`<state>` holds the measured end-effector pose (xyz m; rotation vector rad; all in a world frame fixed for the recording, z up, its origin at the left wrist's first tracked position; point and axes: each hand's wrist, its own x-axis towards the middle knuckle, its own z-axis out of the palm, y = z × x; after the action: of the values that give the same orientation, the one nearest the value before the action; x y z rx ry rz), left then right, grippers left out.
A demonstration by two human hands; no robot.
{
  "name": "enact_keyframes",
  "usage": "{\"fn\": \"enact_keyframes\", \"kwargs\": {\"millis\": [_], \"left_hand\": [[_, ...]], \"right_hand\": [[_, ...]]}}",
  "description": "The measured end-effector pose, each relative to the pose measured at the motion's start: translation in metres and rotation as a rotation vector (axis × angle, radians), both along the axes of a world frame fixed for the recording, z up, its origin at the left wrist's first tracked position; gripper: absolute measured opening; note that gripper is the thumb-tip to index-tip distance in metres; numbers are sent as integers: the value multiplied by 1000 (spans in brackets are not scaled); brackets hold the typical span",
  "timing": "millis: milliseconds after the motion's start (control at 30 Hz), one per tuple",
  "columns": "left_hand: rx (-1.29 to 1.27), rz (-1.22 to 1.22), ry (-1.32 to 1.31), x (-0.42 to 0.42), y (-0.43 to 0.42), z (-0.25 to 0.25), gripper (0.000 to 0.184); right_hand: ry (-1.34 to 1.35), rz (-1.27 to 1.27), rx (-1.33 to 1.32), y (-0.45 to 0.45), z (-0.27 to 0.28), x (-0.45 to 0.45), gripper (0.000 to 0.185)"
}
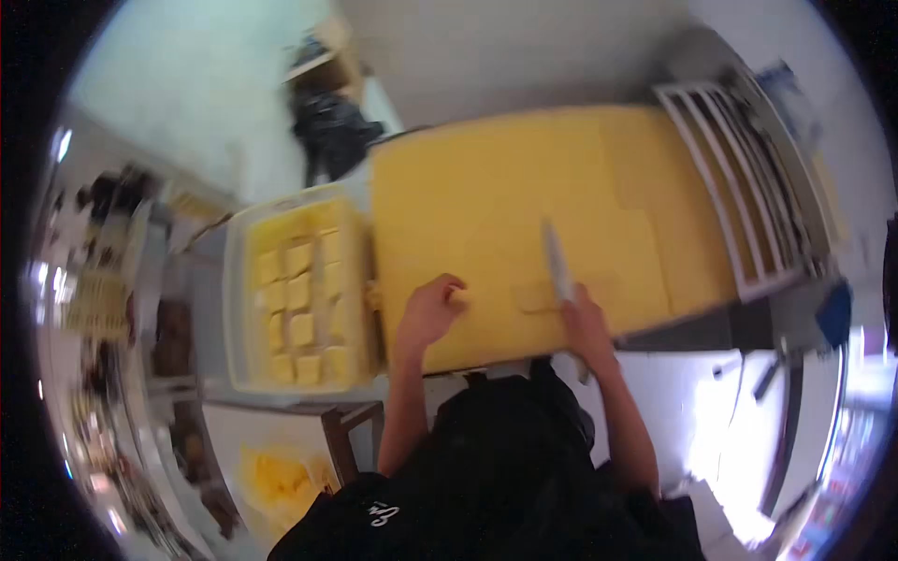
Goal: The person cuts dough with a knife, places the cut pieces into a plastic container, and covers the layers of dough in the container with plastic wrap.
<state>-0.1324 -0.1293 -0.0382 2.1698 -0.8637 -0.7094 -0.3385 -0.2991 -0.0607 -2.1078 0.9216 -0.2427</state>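
Observation:
A large yellow slab [496,187] covers the worktop in front of me. My right hand [586,327] is closed round the handle of a knife [556,257], whose blade points away from me over the slab. Just left of the knife, a small rectangular piece [535,298] is outlined on the slab near its front edge. My left hand [435,310] is over the slab's front left part, fingers curled inward; whether they hold anything is too blurred to tell.
A clear plastic bin [239,309] with several yellow blocks [300,292] stands left of the slab. White racks [716,187] are at the right. Below the bin, yellow pieces [281,477] lie on a white surface. A black bag [332,131] is behind.

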Motion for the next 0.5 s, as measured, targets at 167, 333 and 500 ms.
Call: {"fn": "enact_keyframes", "kwargs": {"millis": [167, 333, 500], "left_hand": [[-260, 212, -8, 36, 46, 87, 30], [-223, 573, -315, 187, 122, 89, 33], [99, 639, -550, 295, 149, 15, 31]], "right_hand": [[-7, -42, 142, -3, 7, -5, 16], [-58, -121, 419, -9, -14, -10, 12], [-72, -132, 476, -16, -33, -9, 12]]}}
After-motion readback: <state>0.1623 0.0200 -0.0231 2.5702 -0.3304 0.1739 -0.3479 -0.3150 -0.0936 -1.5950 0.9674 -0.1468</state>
